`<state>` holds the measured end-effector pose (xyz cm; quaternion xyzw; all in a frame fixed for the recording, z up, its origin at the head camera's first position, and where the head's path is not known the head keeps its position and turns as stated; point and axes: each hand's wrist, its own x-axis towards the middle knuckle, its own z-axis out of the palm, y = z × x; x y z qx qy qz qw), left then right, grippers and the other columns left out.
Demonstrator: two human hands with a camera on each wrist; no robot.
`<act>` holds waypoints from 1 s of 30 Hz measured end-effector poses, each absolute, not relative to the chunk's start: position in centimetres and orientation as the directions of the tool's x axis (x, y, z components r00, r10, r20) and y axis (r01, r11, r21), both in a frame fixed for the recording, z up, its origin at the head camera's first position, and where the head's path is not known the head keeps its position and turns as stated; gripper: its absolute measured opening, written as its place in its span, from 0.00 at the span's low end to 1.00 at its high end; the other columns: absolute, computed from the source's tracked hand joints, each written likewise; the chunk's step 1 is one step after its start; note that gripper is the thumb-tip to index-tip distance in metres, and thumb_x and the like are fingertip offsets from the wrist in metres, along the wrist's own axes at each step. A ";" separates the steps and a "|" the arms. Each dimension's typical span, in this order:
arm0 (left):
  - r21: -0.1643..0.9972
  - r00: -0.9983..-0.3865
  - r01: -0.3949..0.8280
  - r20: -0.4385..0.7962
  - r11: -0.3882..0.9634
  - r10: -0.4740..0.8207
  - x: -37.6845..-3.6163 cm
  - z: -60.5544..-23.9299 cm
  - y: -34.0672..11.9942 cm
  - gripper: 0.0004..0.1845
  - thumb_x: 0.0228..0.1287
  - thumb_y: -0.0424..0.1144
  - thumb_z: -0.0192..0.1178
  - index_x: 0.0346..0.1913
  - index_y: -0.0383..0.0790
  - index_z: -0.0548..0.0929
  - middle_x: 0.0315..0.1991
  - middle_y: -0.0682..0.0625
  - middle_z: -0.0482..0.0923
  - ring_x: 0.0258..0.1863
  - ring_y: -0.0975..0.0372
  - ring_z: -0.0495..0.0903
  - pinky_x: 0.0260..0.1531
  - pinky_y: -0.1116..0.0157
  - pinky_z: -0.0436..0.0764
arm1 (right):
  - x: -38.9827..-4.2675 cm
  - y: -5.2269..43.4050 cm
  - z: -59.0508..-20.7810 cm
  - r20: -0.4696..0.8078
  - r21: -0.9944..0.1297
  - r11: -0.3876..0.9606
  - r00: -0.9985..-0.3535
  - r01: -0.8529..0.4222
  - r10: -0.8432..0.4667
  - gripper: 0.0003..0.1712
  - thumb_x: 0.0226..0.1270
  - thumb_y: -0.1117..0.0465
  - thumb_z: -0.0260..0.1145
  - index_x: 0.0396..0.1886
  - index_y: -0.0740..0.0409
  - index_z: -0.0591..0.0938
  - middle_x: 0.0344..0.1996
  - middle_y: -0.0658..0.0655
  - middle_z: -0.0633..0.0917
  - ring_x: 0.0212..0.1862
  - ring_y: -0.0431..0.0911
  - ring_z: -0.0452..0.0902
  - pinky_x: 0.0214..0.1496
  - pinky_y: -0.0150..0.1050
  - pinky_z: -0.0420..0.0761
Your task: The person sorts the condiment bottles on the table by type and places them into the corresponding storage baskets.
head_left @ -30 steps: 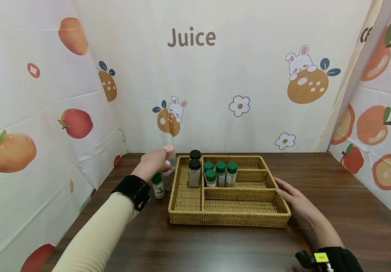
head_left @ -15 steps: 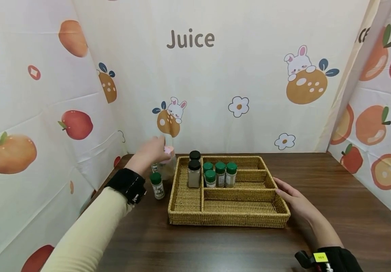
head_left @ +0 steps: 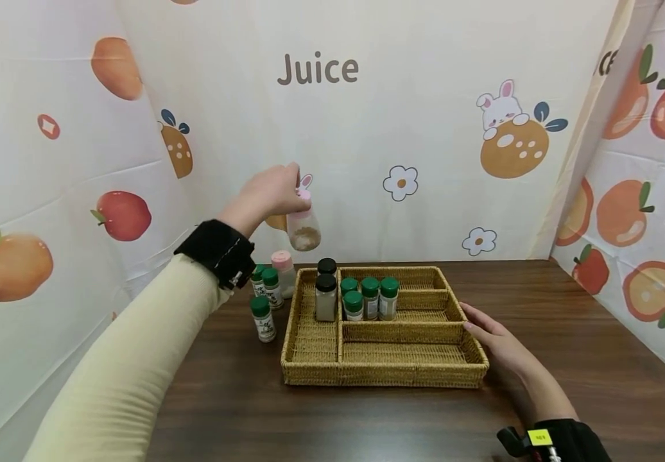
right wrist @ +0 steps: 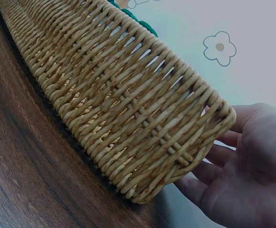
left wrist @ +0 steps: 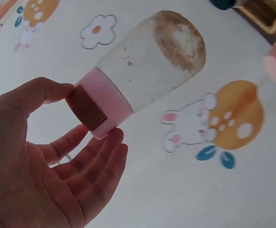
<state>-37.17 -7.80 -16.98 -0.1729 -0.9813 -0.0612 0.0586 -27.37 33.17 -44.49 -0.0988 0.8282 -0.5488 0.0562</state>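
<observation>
Left hand (head_left: 269, 192) pinches the pink cap of a clear jar (head_left: 303, 228) between thumb and fingertips; the jar hangs in the air above the back-left corner of the basket (head_left: 309, 375), at about 11 o'clock from the basket's centre. In the left wrist view the jar (left wrist: 152, 59) shows brown powder settled at its base. Judgement: a cap-only pinch lets the body swing, so the jar should be kept upright and lowered straight, with the cap checked for tightness.

Right hand (head_left: 497, 343) lies flat and relaxed against the basket's right wall at 3 o'clock, fingers straight, grasping nothing; the right wrist view shows the fingers (right wrist: 209, 185) touching the weave. Judgement: this steadies the basket well enough.

Surroundings: two black-capped jars (head_left: 325, 298) stand in the left compartment; four green-capped jars (head_left: 367, 295) cluster in the upper middle one. Outside at 9 to 10 o'clock stand three green-capped bottles (head_left: 264, 317) and another pink-capped jar (head_left: 282, 269). Judgement: the black caps lie directly beneath the held jar and could be struck on descent.
</observation>
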 end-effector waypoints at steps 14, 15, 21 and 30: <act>0.072 -0.881 0.471 0.086 0.879 0.465 -37.4 -11.1 -2.7 0.14 0.60 0.41 0.51 0.47 0.37 0.70 0.43 0.47 0.73 0.38 0.54 0.74 0.39 0.61 0.71 | -27.4 32.5 -44.6 0.000 -0.931 0.355 -0.976 -0.080 -0.218 0.37 0.81 0.51 0.49 0.80 0.63 0.50 0.77 0.72 0.52 0.77 0.67 0.49 0.57 0.28 0.72; 0.067 -0.878 0.477 0.087 0.877 0.471 -37.5 -10.9 -2.4 0.14 0.60 0.41 0.51 0.46 0.37 0.70 0.43 0.47 0.73 0.38 0.54 0.74 0.40 0.61 0.71 | -27.3 32.5 -44.6 0.002 -0.931 0.356 -0.977 -0.079 -0.214 0.37 0.81 0.51 0.49 0.80 0.62 0.51 0.78 0.72 0.52 0.77 0.67 0.49 0.57 0.28 0.71; 0.062 -0.865 0.502 0.069 0.863 0.498 -38.5 -12.0 -0.7 0.14 0.62 0.43 0.53 0.46 0.38 0.71 0.43 0.47 0.73 0.43 0.56 0.70 0.43 0.61 0.69 | -27.1 32.8 -44.5 0.009 -0.934 0.349 -0.979 -0.082 -0.206 0.37 0.81 0.51 0.49 0.80 0.63 0.50 0.78 0.72 0.52 0.77 0.67 0.48 0.54 0.23 0.71; 0.125 -0.850 0.524 0.013 0.842 0.527 -41.2 -17.7 1.2 0.11 0.66 0.42 0.55 0.45 0.39 0.71 0.42 0.46 0.73 0.40 0.55 0.69 0.41 0.61 0.68 | -27.2 33.3 -44.7 0.019 -0.922 0.377 -0.982 -0.090 -0.188 0.36 0.81 0.50 0.49 0.79 0.62 0.52 0.77 0.71 0.54 0.77 0.67 0.49 0.62 0.35 0.71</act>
